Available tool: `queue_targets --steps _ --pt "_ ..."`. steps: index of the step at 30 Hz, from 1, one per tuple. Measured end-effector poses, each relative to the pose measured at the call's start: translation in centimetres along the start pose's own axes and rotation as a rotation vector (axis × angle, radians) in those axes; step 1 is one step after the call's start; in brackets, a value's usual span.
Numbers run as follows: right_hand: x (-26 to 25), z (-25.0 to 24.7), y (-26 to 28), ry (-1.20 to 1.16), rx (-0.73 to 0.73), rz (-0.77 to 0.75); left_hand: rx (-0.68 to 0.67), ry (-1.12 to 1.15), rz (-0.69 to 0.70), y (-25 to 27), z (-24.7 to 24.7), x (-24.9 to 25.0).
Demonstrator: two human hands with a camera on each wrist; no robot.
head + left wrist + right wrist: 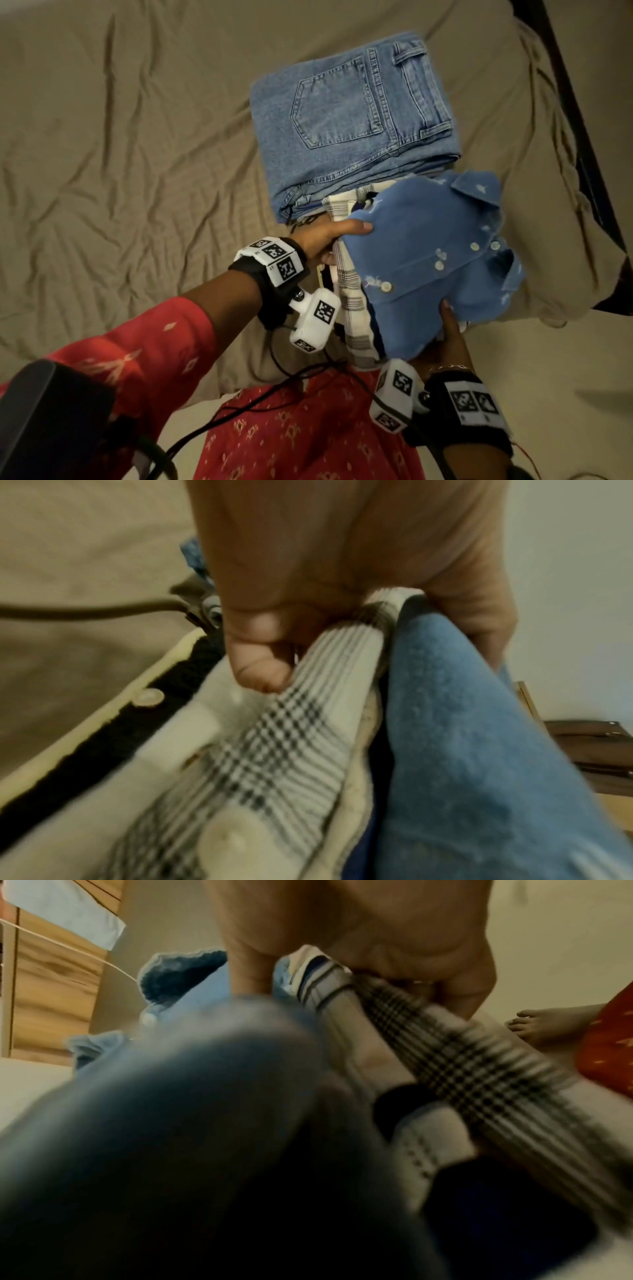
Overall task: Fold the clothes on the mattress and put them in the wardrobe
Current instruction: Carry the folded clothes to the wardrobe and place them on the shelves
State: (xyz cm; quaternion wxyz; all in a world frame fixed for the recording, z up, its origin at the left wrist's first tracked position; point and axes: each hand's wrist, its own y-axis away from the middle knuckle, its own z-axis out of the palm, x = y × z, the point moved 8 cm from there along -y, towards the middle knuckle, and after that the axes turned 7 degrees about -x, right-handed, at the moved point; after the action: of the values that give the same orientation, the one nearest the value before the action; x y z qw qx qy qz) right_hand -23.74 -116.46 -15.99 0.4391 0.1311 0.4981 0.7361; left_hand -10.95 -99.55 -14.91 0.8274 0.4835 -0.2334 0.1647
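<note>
**Blue shirt and checked shirt lifted in a folded stack**

Blue cloth on top: a folded blue shirt [435, 260] with white buttons, collar at the far right, tilted up off the bed at the near right edge. Directly under it, a white checked shirt [352, 294], its folded edge showing along the left side of the stack; darker layers tucked between and below, too blurred to name.

Left hand [329, 240] clamped on the left side of the stack, thumb lying over the blue shirt and fingers curled beneath; in the left wrist view, fingers [263, 666] pinching the checked fold against the blue cloth. Right hand [448, 335] gripping the near end from below, thumb up against the blue shirt; in the right wrist view, fingers [455, 988] wrapped round the checked layers.

Folded jeans [352, 116] flat on the tan sheet [120, 137] just beyond the stack, back pocket up, touching or nearly touching its far edge. Tan sheet creased across the whole mattress. Red patterned sleeve [144, 346] on the left arm, marker-covered bands on both wrists. Wood-grain panel [51, 988] visible at the left of the right wrist view; whether wardrobe or not, cannot tell.
</note>
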Motion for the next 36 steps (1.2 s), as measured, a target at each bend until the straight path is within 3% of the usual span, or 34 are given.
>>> queue_targets --steps 3,6,9,13,21,24,32,36 --pt "-1.5 -0.4 -0.5 0.068 0.000 -0.015 -0.009 0.063 -0.042 -0.5 1.1 0.7" --pt "-2.1 1.3 -0.2 -0.085 -0.123 -0.072 -0.038 0.057 -0.086 -0.5 1.6 1.1" --pt "-1.4 1.6 0.0 -0.161 -0.157 -0.076 0.007 0.020 -0.089 -0.5 0.4 1.3" --pt "-0.3 1.2 0.0 -0.160 -0.064 -0.016 -0.054 0.055 -0.115 -0.4 -0.5 1.3" --pt "-4.7 0.7 1.9 0.003 0.003 -0.116 -0.170 0.093 0.013 0.4 2.7 4.4" --pt "-6.9 0.1 2.8 0.069 0.057 -0.226 -0.223 0.130 0.068 1.4 4.4 5.9" --pt "-9.9 0.9 8.8 0.166 0.129 -0.360 -0.418 0.126 0.087 6.1 8.2 9.0" --pt "-10.2 3.0 14.2 0.235 -0.039 -0.367 -0.465 0.298 0.091 9.4 10.7 10.6"
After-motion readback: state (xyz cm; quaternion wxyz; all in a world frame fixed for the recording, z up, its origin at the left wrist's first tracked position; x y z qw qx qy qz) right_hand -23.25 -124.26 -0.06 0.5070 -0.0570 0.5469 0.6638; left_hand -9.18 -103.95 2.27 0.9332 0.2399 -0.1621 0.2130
